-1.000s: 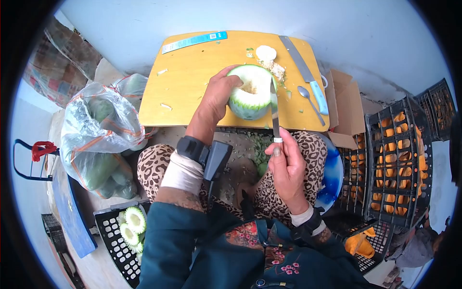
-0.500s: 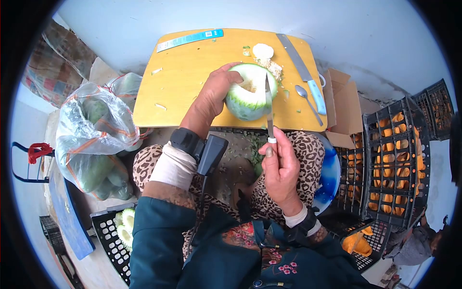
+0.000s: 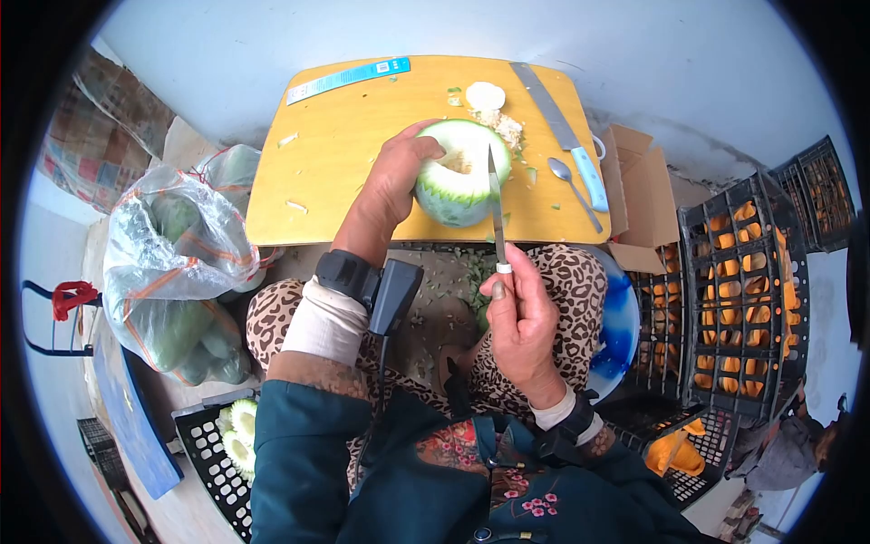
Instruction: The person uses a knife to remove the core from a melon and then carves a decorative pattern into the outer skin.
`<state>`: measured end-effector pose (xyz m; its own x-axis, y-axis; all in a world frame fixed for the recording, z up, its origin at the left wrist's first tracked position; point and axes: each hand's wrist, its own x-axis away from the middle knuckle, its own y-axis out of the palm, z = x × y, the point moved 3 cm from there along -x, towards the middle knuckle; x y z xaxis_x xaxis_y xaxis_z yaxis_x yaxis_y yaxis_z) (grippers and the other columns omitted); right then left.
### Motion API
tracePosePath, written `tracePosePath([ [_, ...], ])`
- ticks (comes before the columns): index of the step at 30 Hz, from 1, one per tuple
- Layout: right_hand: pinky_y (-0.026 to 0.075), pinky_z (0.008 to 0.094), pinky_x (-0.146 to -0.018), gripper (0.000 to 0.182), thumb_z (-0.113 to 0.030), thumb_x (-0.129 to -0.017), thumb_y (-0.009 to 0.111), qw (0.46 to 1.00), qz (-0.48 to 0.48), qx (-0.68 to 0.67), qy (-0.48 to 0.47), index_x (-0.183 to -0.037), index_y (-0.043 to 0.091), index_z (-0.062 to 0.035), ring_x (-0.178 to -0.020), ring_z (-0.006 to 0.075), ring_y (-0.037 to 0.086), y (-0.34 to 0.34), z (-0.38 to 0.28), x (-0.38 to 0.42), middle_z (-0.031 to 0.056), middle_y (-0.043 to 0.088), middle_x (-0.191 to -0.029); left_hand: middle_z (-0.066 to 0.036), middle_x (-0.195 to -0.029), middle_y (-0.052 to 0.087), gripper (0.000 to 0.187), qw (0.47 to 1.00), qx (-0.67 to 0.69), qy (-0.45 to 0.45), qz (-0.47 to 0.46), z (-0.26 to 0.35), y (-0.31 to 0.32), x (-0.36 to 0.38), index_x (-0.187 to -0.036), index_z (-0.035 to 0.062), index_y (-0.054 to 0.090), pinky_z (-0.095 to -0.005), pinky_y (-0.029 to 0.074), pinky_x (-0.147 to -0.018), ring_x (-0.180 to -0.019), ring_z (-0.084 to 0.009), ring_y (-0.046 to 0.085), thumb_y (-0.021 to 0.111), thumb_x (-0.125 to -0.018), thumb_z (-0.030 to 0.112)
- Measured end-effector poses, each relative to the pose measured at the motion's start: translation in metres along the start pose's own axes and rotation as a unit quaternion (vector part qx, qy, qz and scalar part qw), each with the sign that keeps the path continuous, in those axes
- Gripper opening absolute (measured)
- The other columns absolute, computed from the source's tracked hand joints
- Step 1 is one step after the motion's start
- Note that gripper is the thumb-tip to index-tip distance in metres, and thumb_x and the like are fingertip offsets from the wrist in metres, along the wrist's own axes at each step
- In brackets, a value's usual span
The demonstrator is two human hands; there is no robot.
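A hollowed green-skinned gourd [image 3: 453,201], its white cut rim notched in zigzags, sits tilted at the front edge of the yellow table. My left hand [image 3: 399,172] grips its left side, thumb over the rim into the hollow. In my right hand [image 3: 521,322] is a slim knife [image 3: 497,204] with a white handle, its blade upright against the gourd's right side. Behind the gourd lie a round white cut piece [image 3: 486,96] and a heap of pulp and seeds [image 3: 501,129]. A spoon [image 3: 575,193] and a large blue-handled knife [image 3: 562,122] rest at the right.
A blue-and-white paper sleeve [image 3: 349,80] lies on the table's [image 3: 326,172] far left. Bagged gourds [image 3: 181,272] stand left. A black crate [image 3: 213,462] holds carved pieces. At right are a cardboard box [image 3: 639,195], a blue basin [image 3: 621,317] and black crates [image 3: 743,299] of orange pieces.
The view has shifted slightly. The gourd stays in my left hand, and the knife blade remains at its right side, tipped a little further left.
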<state>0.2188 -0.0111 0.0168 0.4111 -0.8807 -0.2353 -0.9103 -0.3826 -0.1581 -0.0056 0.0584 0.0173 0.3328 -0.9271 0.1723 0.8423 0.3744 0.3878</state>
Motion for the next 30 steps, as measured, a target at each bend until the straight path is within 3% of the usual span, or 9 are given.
tracePosePath([
  [30,0.053,0.0292,-0.071,0.038,0.005,-0.088,0.049,0.998,0.029,0.054,-0.026,-0.126,0.049,0.0036,-0.078,0.0182,0.065,0.002,-0.012,0.004,0.0151,0.063,-0.09,-0.015,-0.109,0.061,0.05,1.0,-0.01,0.005,0.014,-0.003,0.002,-0.001,-0.124,-0.004,0.05,-0.0327,0.048,-0.088,-0.097,-0.0239,0.062,0.049,-0.075,0.006],
])
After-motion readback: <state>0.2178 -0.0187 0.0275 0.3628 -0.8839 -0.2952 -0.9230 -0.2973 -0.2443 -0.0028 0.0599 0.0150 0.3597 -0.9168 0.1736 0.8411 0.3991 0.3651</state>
